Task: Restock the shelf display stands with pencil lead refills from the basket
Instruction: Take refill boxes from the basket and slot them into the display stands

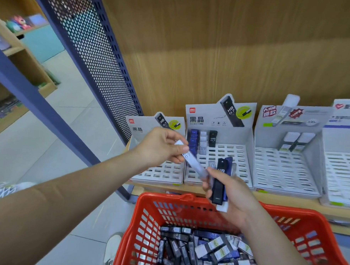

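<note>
Clear refill point(192, 162) pinched at upper end by left hand point(159, 145), lower end meeting bundle point(219, 184), likely singling one out for slot; right hand point(230, 197) curled round bundle, serving as ready supply. Both held before middle stand point(225, 152), mostly unfilled. Red basket point(161, 199) just below shelf point(287, 201), stock in easy reach

Dark perforated metal panel point(97, 54) slanting far left, blue steel beam point(50, 117) crossing below it, wood-grain back wall point(224, 44) far, pale tiled floor point(24, 156) left, wooden shelving point(26, 61) far left holding plush toys point(18, 24), white shoe point(113, 248) near.
</note>
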The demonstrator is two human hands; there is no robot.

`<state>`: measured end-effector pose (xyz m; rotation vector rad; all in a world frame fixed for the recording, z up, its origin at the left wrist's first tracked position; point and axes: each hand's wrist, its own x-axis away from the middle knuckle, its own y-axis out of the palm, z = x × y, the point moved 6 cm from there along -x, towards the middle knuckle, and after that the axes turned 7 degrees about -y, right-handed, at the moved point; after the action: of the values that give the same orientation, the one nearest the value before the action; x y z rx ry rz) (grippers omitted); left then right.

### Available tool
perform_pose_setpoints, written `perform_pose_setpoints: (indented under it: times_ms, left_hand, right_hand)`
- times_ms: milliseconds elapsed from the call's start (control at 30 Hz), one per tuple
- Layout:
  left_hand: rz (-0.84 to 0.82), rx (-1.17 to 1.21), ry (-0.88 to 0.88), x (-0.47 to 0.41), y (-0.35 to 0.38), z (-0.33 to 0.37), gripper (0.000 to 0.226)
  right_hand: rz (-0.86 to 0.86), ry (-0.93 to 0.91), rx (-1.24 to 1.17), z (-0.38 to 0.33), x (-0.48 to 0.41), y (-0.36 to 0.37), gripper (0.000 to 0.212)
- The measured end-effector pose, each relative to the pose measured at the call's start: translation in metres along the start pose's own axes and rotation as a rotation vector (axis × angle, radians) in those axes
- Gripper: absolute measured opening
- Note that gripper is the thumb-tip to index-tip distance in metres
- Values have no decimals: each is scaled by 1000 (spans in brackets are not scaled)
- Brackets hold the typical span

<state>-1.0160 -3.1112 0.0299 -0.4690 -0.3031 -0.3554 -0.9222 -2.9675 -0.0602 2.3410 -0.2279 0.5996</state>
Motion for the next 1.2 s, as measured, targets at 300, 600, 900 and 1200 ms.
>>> perform_pose_setpoints:
  times_ms: [300, 600, 900, 1200]
  left_hand:
    - [196, -421, 295, -19, 21, 38, 12]
    - [222, -902, 464, -42, 52, 14, 13]
    - [232, -940, 419, -58, 60, 17, 28]
    - [389, -930, 369, -54, 56, 26, 13]
  right_hand:
    - [155, -73, -63, -28, 2, -56, 28]
    - [163, -80, -193, -30, -1, -56, 21]
    - [163, -86, -154, -25, -5, -56, 12]
    - [126, -119, -79, -32, 0, -49, 15]
